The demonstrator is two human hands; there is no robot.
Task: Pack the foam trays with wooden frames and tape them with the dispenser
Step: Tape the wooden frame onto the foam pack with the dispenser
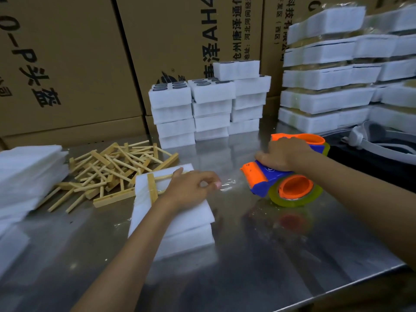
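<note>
A stack of white foam trays lies on the steel table in front of me, with a wooden frame on top. My left hand rests on the stack and pinches the end of a clear tape strip. The strip runs right to the blue and orange tape dispenser, which my right hand grips from above, just right of the stack.
A loose pile of wooden frames and sticks lies at the left, beside flat foam sheets. Stacks of foam trays stand behind, taped packs at the right. Cardboard boxes line the back. A headset lies at the right.
</note>
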